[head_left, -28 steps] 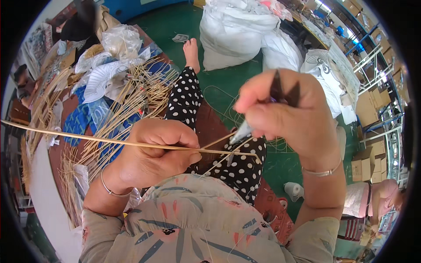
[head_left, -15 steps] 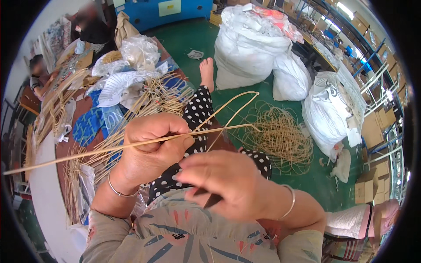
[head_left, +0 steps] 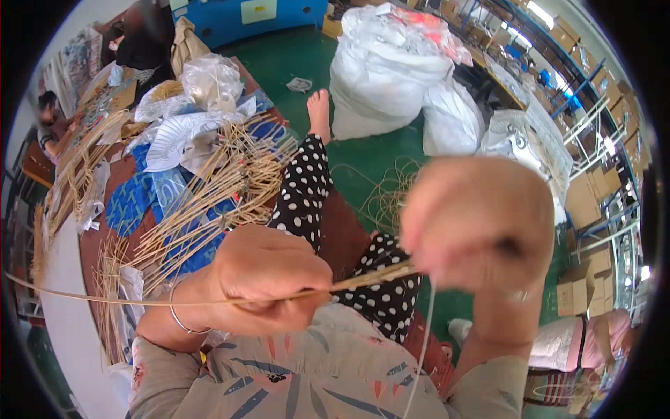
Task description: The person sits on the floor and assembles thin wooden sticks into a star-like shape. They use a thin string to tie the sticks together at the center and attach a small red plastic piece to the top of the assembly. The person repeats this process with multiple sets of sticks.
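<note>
My left hand [head_left: 269, 279] is closed in a fist around thin bamboo strips [head_left: 373, 277] held over my lap. One long strip runs out of the fist to the far left. On the other side, the short bundled part reaches to the fingertips of my right hand [head_left: 481, 223], which is raised, curled and blurred by motion. From those fingertips a white thread [head_left: 423, 335] hangs down past my shirt. A dark spot shows within the right hand, too smeared to name. The far end of the bundle is hidden behind that hand.
Many bamboo sticks [head_left: 237, 174] are heaped on the table at left beside blue fabric and a clear plastic bag [head_left: 211, 82]. A loose coil of thin strips [head_left: 387, 195] lies on the floor, partly hidden. Large white sacks [head_left: 391, 84] stand ahead. Another person [head_left: 586, 342] is at lower right.
My right hand has moved up and to the right, away from my left fist. The left fist has lowered and turned. The strips' looped end no longer shows; the white thread is visible.
</note>
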A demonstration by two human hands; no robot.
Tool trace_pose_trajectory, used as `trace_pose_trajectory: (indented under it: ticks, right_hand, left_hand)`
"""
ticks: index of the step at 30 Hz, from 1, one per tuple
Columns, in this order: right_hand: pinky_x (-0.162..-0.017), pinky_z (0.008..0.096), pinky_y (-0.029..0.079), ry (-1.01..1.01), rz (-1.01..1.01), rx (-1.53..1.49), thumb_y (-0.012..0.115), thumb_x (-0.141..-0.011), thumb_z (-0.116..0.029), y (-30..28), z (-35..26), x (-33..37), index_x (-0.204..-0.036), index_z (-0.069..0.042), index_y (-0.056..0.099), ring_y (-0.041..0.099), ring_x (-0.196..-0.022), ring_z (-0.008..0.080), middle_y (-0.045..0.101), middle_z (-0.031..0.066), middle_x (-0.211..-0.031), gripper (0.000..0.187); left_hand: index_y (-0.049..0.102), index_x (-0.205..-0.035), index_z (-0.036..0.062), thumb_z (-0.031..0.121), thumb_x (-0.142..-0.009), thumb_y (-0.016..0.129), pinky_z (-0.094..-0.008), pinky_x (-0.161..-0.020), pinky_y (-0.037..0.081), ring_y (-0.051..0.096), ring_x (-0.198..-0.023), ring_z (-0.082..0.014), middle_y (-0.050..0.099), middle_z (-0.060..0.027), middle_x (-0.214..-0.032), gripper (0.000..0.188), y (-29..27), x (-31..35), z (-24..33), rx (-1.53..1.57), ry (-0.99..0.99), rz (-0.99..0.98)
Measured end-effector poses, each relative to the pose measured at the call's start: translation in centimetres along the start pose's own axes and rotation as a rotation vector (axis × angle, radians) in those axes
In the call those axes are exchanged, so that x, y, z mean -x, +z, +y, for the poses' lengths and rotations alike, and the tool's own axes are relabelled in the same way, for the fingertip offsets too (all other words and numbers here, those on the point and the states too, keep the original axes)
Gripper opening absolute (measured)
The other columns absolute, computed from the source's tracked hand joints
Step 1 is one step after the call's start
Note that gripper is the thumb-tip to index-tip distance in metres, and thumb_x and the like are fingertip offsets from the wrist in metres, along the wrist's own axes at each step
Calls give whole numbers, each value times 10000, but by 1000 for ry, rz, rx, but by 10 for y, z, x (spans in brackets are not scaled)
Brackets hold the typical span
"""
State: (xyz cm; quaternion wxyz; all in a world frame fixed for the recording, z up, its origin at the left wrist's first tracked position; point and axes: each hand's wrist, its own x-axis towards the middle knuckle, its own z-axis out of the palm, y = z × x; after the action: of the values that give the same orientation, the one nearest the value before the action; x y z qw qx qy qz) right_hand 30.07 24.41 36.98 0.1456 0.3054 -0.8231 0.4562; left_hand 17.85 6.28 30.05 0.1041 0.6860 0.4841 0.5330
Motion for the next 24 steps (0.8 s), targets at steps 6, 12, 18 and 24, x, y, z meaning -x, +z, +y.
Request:
trace_pose_trajectory:
  ticks: [6,12,18,24]
  right_hand:
    - [-601,255,437,342,25,407,567,-718,-61,8,16,-4,-866,22,581,564,-671,178,592,84,-775,171]
    - [-489,226,387,-22,796,308,537,-799,-179,64,-20,52,-957,21,513,506,-544,114,559,54,-681,256]
    - [-483,215,387,482,685,-454,562,-800,-60,112,5,26,-937,15,566,491,-525,87,536,32,-644,156]
    - [-471,237,374,372,664,-349,564,-810,-68,119,17,32,-848,-18,554,472,-514,103,519,29,-630,64]
  left_hand:
    - [575,-665,51,-11,-610,613,-264,-359,324,475,-400,-166,522,-51,-538,90,2,-4,7,49,35,-18]
    - [548,-729,53,3,-648,548,-245,-365,328,462,-412,-140,510,-25,-534,95,2,-5,-2,-59,129,184]
    - [551,-747,32,44,-704,582,-249,-363,341,480,-423,-148,517,-33,-544,55,4,-7,4,-165,171,233]
    - [558,-795,-8,-6,-697,588,-260,-364,371,495,-421,-167,521,-48,-553,103,-6,-7,11,-209,190,231]
